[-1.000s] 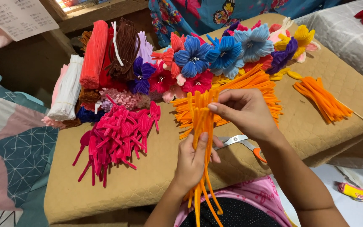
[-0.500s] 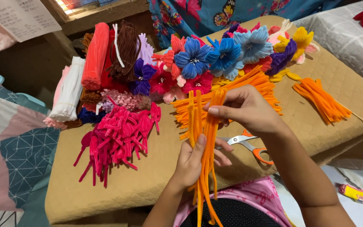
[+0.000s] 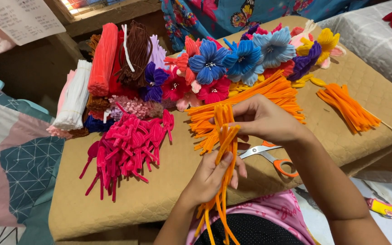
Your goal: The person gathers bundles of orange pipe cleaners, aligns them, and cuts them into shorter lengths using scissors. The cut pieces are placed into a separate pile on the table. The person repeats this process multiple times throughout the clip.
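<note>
The left hand [image 3: 212,174] clamps its fingers round the middle of a bunch of orange pipe cleaners [image 3: 223,149], apparently to keep it steady, while the right hand [image 3: 262,120] pinches the tips just above, scissors [image 3: 268,154] lying close beneath.

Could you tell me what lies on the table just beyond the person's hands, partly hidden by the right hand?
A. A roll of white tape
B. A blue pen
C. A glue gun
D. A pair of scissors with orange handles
D: the scissors with orange handles and grey blades lie on the tan quilted table, under the right hand that pinches the orange pipe cleaners held by the left hand.
</note>
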